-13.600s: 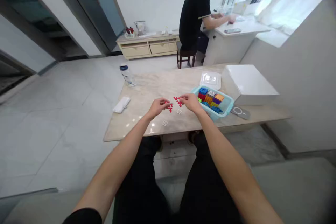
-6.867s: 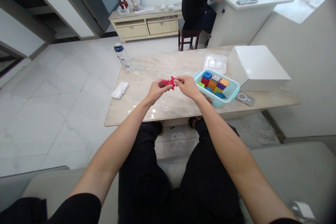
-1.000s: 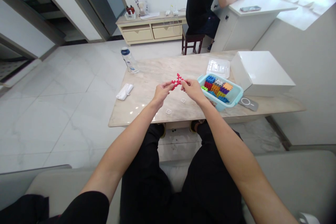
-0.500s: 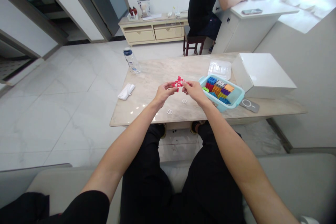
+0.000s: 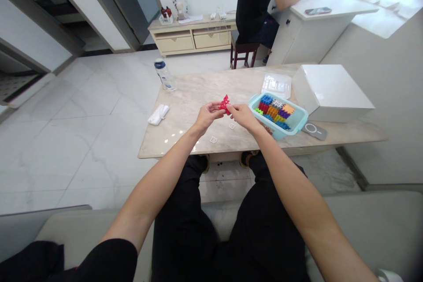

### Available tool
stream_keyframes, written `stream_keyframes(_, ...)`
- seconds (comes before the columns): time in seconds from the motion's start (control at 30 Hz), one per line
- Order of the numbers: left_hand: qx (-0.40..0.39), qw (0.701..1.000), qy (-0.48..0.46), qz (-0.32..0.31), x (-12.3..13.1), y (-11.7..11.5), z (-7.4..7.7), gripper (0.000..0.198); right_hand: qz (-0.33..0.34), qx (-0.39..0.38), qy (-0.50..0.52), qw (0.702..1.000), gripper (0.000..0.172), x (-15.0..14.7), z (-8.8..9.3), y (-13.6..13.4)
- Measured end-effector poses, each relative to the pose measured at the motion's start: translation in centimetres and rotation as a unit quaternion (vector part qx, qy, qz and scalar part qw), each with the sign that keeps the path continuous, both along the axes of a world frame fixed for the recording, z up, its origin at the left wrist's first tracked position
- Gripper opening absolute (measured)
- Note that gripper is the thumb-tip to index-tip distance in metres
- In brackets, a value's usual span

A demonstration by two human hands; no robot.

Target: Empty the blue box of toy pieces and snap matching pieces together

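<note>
Red interlocking plastic building pieces (image 5: 225, 103) are held above the table between both hands. My left hand (image 5: 207, 116) is closed on their left side, fingertips pinching the edge. My right hand (image 5: 242, 115) grips them from the right, thumb and fingers pressed on the lower part. How many pieces are joined I cannot tell. Below the hands, two small white window-like grid pieces, one nearer (image 5: 213, 140) and one farther (image 5: 231, 126), lie flat on the tabletop. A light blue bin (image 5: 299, 125) of colourful blocks (image 5: 276, 112) stands just right of my right hand.
On the marble-look table (image 5: 194, 90) stand a water bottle (image 5: 165, 76) and a white box (image 5: 335, 92). A white folded item (image 5: 158, 114), clear lid (image 5: 276, 85) and grey device (image 5: 314, 131) lie there too. Beyond, a person (image 5: 259, 4) sits at a white counter.
The red pieces have been turned and look more folded, and my hands have drawn slightly closer together. The person in the background has raised one hand.
</note>
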State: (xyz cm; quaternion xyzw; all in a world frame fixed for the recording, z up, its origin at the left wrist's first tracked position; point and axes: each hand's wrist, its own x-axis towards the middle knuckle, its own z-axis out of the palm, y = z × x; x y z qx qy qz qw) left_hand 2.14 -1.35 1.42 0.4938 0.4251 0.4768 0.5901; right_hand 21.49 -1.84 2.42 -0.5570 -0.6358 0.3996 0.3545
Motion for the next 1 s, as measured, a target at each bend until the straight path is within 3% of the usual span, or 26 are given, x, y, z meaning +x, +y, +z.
stream_keyframes(0.27, 0.011, 1.000, 0.012, -0.014, 0.3, -0.7, 1.0, 0.066, 0.026, -0.028, -0.009, 0.999, 0.046, -0.1, -0.5, 0.3)
stream_keyframes(0.43, -0.010, 1.000, 0.001, 0.013, 0.4, -0.8, 1.0, 0.054, 0.022, -0.013, -0.021, 0.999, 0.046, -0.1, -0.2, 0.0)
stream_keyframes(0.67, -0.023, 0.998, -0.035, 0.050, 0.2, -0.4, 0.4, 0.048, 0.061, 0.066, -0.024, 0.996, 0.030, 0.2, 1.2, -1.2)
stream_keyframes(1.0, -0.022, 0.998, -0.006, 0.055, 0.0, -0.1, 0.3, 0.049, 0.038, 0.061, 0.007, 0.997, 0.022, 0.1, 1.5, -1.3)
